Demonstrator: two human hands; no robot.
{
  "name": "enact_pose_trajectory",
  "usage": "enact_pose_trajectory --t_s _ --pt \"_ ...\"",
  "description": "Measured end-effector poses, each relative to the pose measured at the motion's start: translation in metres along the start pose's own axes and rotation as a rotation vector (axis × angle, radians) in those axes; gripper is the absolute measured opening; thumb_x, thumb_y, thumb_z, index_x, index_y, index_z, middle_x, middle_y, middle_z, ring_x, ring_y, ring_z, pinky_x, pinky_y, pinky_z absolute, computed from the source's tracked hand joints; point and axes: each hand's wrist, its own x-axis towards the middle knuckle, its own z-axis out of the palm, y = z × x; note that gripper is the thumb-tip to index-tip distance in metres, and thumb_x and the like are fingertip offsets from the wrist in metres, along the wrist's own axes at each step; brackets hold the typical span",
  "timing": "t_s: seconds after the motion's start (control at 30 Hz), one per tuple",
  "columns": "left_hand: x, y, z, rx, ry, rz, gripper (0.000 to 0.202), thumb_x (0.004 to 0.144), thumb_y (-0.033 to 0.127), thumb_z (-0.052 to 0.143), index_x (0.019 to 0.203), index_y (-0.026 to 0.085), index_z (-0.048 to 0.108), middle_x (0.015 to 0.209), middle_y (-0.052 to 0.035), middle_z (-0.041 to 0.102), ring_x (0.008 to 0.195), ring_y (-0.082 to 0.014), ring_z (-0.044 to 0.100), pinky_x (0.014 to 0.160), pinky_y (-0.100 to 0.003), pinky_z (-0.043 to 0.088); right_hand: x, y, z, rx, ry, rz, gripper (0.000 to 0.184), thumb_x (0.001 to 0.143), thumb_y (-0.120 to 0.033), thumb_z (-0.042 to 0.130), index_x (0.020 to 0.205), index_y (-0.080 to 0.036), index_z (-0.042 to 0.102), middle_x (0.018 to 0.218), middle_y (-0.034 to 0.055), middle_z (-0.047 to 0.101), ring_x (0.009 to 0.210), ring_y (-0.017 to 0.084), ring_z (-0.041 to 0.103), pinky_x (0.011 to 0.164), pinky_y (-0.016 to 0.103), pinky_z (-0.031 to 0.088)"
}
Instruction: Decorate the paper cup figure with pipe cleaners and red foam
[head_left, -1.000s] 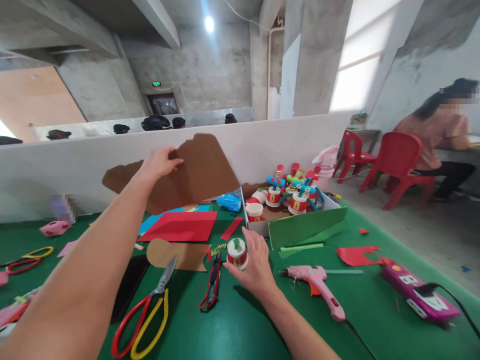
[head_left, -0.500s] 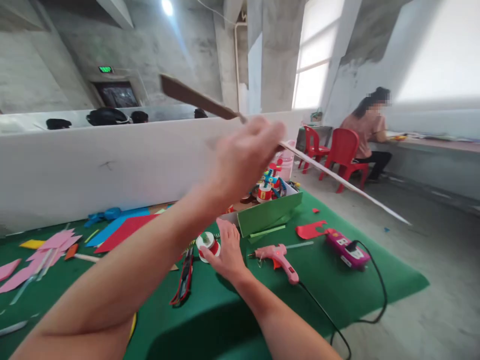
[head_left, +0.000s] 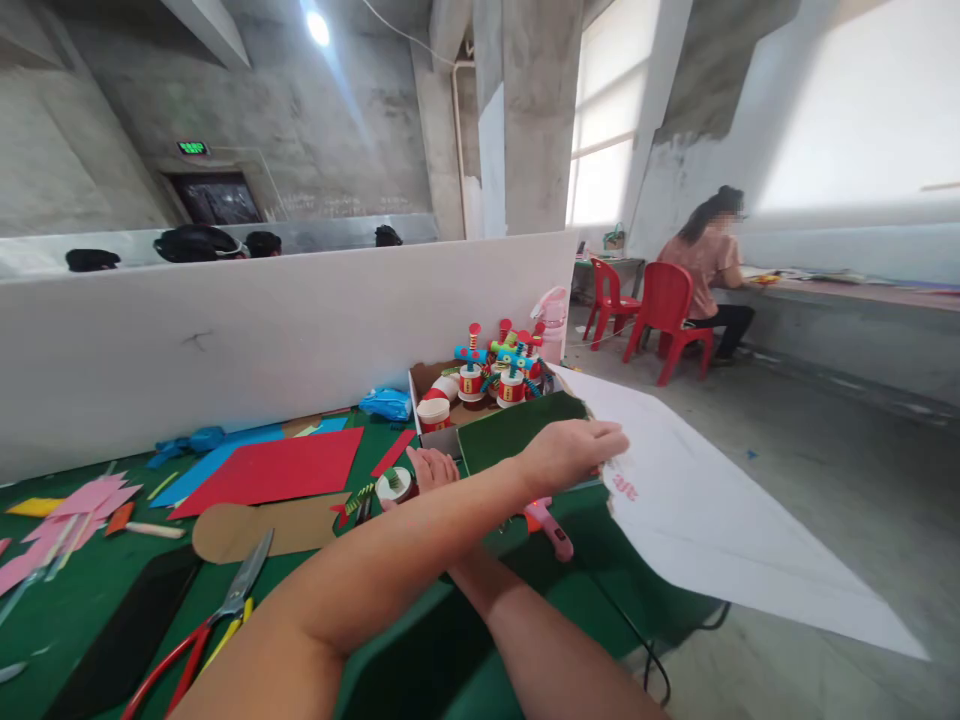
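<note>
My left arm crosses over my right. My left hand (head_left: pixel 577 452) is closed on the rough edge of a large white cardboard sheet (head_left: pixel 690 490) with small red print, held up over the right side of the table. Below and left of it, my right hand (head_left: pixel 433 470) is around a small paper cup (head_left: pixel 393 485) on the tabletop; my left forearm hides part of that hand. Green folded paper (head_left: pixel 365 495) lies against the cup. A pink glue gun (head_left: pixel 556 535) lies beyond my forearms, partly covered.
A box (head_left: pixel 444 442) of finished cup figures stands behind my hands. Scissors (head_left: pixel 238 592), a brown cardboard piece (head_left: pixel 262 530), red paper (head_left: pixel 277 470) and pink scraps (head_left: pixel 94 505) lie left. A white partition (head_left: pixel 300 340) borders the table. A person (head_left: pixel 705 275) sits far right.
My left hand has come down and to the right, and the cardboard sheet has turned from edge-on to show its white face. My right hand stays at the cup. The view has shifted slightly.
</note>
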Motion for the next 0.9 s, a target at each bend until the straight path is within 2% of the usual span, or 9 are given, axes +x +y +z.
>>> enact_pose_trajectory --t_s 0.07,0.2,0.3,0.43,0.57,0.73,0.9 --pt "-0.011 -0.008 0.007 0.088 -0.035 0.030 0.016 0.092 0.015 0.040 0.097 0.020 0.056 0.112 -0.0049 0.064 0.093 -0.0144 0.061 0.074 -0.024 0.045 -0.002 -0.001 -0.003 -0.012 -0.027 -0.027 0.058 0.080 -0.034 0.059 0.135 -0.022 0.047 0.128 0.0108 0.057 0.123 0.030 0.049 0.107 0.047 0.033" --pt "-0.030 -0.020 0.011 0.258 -0.115 0.078 0.017 0.094 0.015 0.040 0.099 0.020 0.055 0.119 -0.0066 0.062 0.080 -0.0123 0.063 0.068 -0.025 0.042 -0.002 -0.006 -0.021 -0.019 -0.129 -0.069 0.061 0.084 -0.033 0.055 0.141 -0.019 0.039 0.135 0.0136 0.051 0.126 0.029 0.044 0.108 0.048 0.032" --pt "-0.042 -0.024 0.014 0.320 -0.182 0.127 0.016 0.094 0.018 0.040 0.102 0.021 0.054 0.117 -0.0069 0.062 0.075 -0.0129 0.061 0.062 -0.027 0.039 -0.001 -0.010 -0.031 -0.014 -0.178 -0.055 0.059 0.085 -0.033 0.055 0.140 -0.018 0.041 0.134 0.0144 0.051 0.125 0.029 0.044 0.108 0.049 0.032" --pt "-0.054 -0.028 0.023 0.307 -0.233 0.166 0.017 0.094 0.019 0.040 0.104 0.021 0.054 0.105 -0.0052 0.063 0.077 -0.0157 0.058 0.060 -0.029 0.037 0.000 -0.009 -0.028 -0.015 -0.159 -0.041 0.060 0.084 -0.036 0.058 0.139 -0.018 0.043 0.130 0.0152 0.054 0.123 0.030 0.046 0.107 0.049 0.034" --pt "-0.060 -0.030 0.029 0.292 -0.212 0.148 0.015 0.092 0.018 0.044 0.104 0.019 0.054 0.102 -0.0065 0.062 0.081 -0.0174 0.056 0.061 -0.029 0.036 0.000 -0.005 -0.025 -0.004 -0.163 -0.051 0.058 0.085 -0.038 0.057 0.138 -0.019 0.044 0.127 0.0145 0.055 0.120 0.029 0.049 0.104 0.047 0.037" --pt "-0.061 -0.029 0.019 0.301 -0.199 0.137 0.016 0.093 0.020 0.044 0.106 0.018 0.054 0.105 -0.0081 0.062 0.084 -0.0184 0.055 0.062 -0.030 0.037 0.000 -0.003 -0.026 -0.007 -0.171 -0.051 0.057 0.084 -0.039 0.057 0.136 -0.016 0.047 0.125 0.0164 0.056 0.118 0.030 0.050 0.103 0.049 0.039" --pt "-0.066 -0.024 -0.009 0.327 -0.188 0.089 0.020 0.093 0.016 0.042 0.109 0.018 0.053 0.103 -0.0083 0.062 0.085 -0.0190 0.055 0.064 -0.030 0.039 -0.002 -0.002 -0.024 0.006 -0.205 -0.065 0.063 0.083 -0.035 0.059 0.141 -0.017 0.041 0.130 0.0158 0.053 0.122 0.029 0.047 0.107 0.050 0.034"
